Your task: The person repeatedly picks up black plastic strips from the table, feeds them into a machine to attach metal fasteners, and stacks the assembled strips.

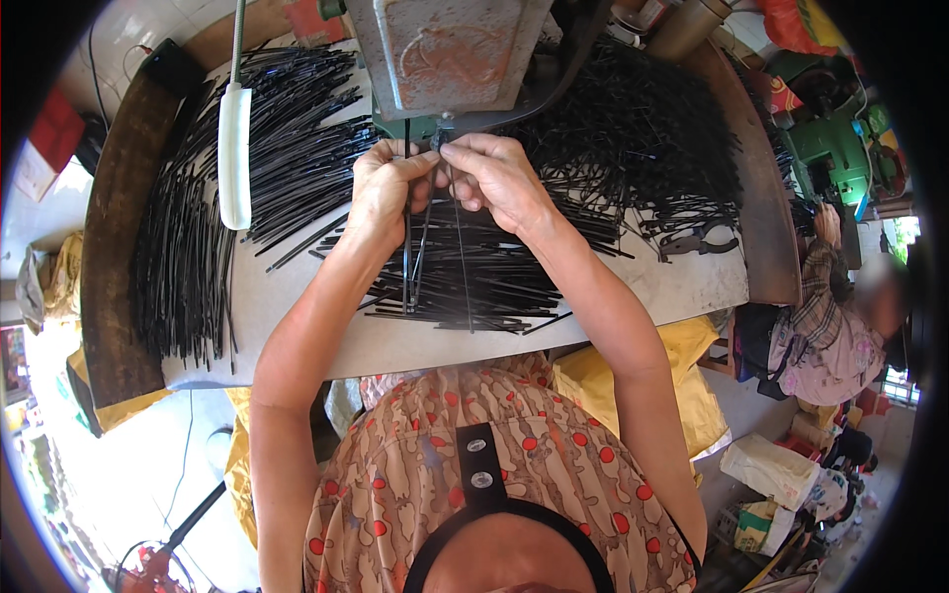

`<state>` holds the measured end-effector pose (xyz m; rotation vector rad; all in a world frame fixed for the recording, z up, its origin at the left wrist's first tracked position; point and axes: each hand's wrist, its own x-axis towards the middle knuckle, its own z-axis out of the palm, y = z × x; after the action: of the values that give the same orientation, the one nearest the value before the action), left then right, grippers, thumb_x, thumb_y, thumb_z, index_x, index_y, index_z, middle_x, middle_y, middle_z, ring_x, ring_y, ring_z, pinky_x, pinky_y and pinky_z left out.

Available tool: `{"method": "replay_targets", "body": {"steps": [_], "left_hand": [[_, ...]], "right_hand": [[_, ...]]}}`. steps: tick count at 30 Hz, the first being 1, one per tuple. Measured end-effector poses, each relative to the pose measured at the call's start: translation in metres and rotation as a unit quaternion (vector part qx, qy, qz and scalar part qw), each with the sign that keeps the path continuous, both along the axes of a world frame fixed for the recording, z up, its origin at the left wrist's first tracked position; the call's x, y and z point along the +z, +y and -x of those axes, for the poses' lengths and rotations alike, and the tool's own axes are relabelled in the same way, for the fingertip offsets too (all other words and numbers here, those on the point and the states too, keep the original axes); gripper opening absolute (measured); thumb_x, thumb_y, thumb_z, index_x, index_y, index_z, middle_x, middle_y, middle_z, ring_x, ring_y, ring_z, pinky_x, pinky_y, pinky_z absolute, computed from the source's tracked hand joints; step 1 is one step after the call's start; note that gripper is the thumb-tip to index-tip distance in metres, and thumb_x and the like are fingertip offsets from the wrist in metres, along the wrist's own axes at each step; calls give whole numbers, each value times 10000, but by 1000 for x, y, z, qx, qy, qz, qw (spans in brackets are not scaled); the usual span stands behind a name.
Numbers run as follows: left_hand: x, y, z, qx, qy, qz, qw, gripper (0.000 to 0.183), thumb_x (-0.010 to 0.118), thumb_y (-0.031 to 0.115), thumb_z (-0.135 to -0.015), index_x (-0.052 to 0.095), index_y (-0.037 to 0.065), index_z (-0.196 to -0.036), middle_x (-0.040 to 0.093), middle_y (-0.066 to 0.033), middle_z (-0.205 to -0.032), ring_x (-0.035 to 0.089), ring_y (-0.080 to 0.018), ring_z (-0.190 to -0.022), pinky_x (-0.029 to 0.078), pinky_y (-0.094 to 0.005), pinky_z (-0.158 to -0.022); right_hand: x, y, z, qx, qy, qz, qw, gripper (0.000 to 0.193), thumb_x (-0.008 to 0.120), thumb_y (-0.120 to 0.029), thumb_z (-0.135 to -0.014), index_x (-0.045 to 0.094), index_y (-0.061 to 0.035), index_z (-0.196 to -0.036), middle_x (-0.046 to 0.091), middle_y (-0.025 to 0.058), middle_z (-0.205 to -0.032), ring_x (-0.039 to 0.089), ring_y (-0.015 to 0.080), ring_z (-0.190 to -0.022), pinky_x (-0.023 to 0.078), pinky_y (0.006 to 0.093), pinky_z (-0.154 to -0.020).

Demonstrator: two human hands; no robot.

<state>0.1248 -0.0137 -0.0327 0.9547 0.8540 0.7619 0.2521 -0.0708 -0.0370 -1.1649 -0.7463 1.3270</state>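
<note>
Just under the head of a grey and green bench machine (450, 59), both of my hands are raised close together. My left hand (384, 193) is closed in a pinch on several thin black rods (409, 267), which hang down toward me over the table. Thumb and fingers of my right hand (502, 183) pinch together beside it, at the upper end of a thinner dark rod (463, 247) that slants downward. The joint between the rods lies at the fingertips and is too small to make out. A pile of loose black rods (474, 282) lies beneath my hands.
More black rods (188, 257) cover the table's left, and a tangled heap (633, 128) fills its right. Pliers (700, 240) lie near the right edge. A white lamp (235, 158) hangs at left. Raised brown boards (124, 237) border the table. Another person (830, 336) sits at right.
</note>
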Motion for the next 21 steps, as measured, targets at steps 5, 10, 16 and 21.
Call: {"method": "replay_targets", "body": {"steps": [5,10,16,21], "left_hand": [[-1,1,2,-15,4,-2,1000,127,592,14,-752,468,25,-727,554,-76,-579,418,-70,-401,296,-175,-350],[4,2,5,-26,5,-21,999,119,592,20,-756,475,26,-734,565,-81,-592,413,-66,-400,292,-172,-352],[30,19,53,-51,139,-76,986,131,617,91,-751,494,67,-789,566,-55,-604,341,-52,-356,240,-173,-334],[26,58,171,-77,583,-443,677,253,596,79,-724,470,22,-935,546,-118,-711,538,-203,-591,436,-306,-537]], "right_hand": [[8,-7,-3,4,-41,30,999,199,512,-154,-863,551,41,-855,540,72,-695,471,69,-488,354,180,-374],[10,-16,-19,-39,-51,35,997,209,534,-147,-851,551,57,-894,511,63,-703,492,83,-501,373,184,-382],[14,-32,-58,-84,-93,30,992,155,554,-100,-823,575,35,-895,525,52,-691,481,78,-494,358,183,-373],[20,-53,-85,-64,-238,51,968,139,552,-104,-823,604,18,-863,552,38,-662,488,65,-472,349,168,-369]]}}
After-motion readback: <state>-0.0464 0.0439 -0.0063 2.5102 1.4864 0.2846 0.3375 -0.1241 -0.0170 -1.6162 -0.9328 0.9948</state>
